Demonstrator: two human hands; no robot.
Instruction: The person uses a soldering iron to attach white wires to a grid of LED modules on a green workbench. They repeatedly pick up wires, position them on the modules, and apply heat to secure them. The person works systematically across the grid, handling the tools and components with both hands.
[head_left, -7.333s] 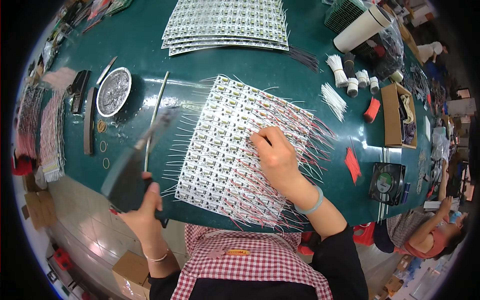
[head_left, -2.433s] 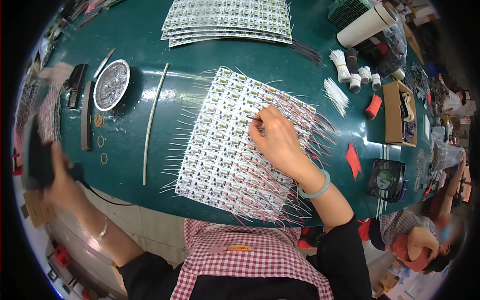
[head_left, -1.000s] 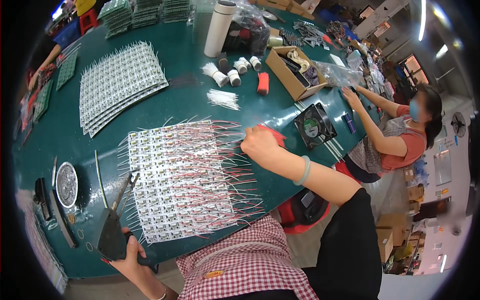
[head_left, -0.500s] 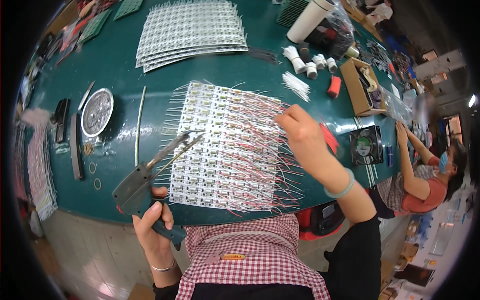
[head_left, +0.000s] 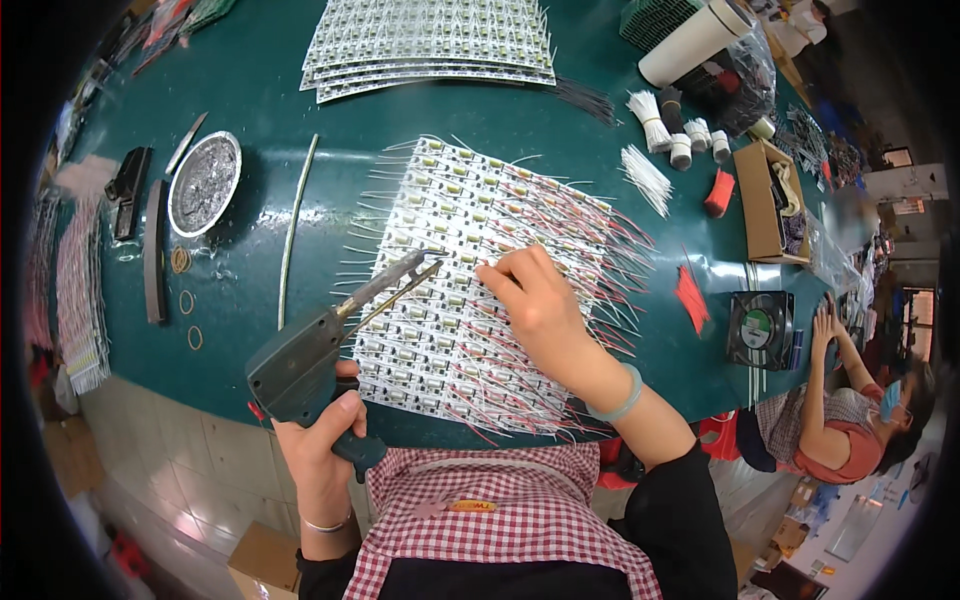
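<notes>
My left hand (head_left: pixel 322 440) grips a dark soldering gun (head_left: pixel 296 368) by its handle. The gun's metal tip and the thin tube beside it reach over a white panel of small circuit boards (head_left: pixel 410 345). Close to that tip, my right hand (head_left: pixel 540 312) is above the panel with thumb and forefinger pinched. Whatever is between those fingertips is too small to make out. Red and white wires (head_left: pixel 622 262) trail from the panel's right side, partly under my right hand. Short white wires (head_left: pixel 368 207) stick out along its left edge.
Behind lies a stack of similar panels (head_left: pixel 430 50). A round metal dish (head_left: pixel 204 184) and a long thin rod (head_left: pixel 298 230) are at left. White wire bundles (head_left: pixel 650 120), red wires (head_left: pixel 691 298), a cardboard box (head_left: pixel 760 200) and a fan (head_left: pixel 760 330) occupy the right, near a co-worker (head_left: pixel 835 430).
My right hand has moved left from the panel's right edge to near the soldering tip. The soldering gun has shifted slightly over the panel. The view has shifted too.
</notes>
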